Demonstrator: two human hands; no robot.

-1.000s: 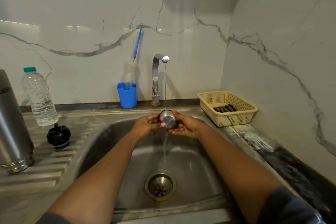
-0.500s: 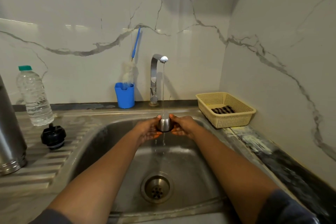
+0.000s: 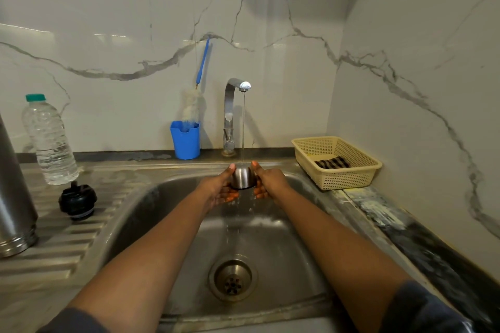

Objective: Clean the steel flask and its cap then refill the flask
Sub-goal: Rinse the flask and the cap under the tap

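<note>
**Item:** steel cap [image 3: 242, 178], centre of frame, held above the sink [image 3: 140, 205] and directly under the tap [image 3: 233, 105]. A thin stream of water falls from the spout onto its top, and drops fall from under it toward the drain [image 3: 232, 280]. Which end faces up cannot be told for certain.

**Hands:** 2 hands hold the cap between them.
- The left hand [image 3: 216, 188] grips its left side, thumb raised to the upper edge and fingers curled beneath.
- The right hand [image 3: 270, 181] holds the right side in the same way.

**Handling (judged):**
- The cap is small, rigid metal and probably light enough for 1 hand.
- The smooth wall is wet, so it is likely slippery.
- It is not fragile; a drop into the basin would risk a dent at most.
- The soundest hold is across opposite sides of the wall with fingers under the base, as it is held here.

**Appearance:** a short, slightly tapered cup shape in brushed silver, with a darker band at the lower edge. No residue can be made out at this distance.

**Other task items:**
- The steel flask [image 3: 13, 197] stands on the drainboard [image 3: 54, 238] at the left edge of frame, only partly in view.
- The black stopper [image 3: 78, 200] sits just beside the flask.
- The plastic bottle [image 3: 50, 140] holds water and stands behind the stopper.

**Also present:**
- Blue cup [image 3: 186, 140] holding a brush [image 3: 193, 105], left of the tap.
- Basket [image 3: 351, 178] holding a striped cloth [image 3: 332, 163], right of frame.
</note>
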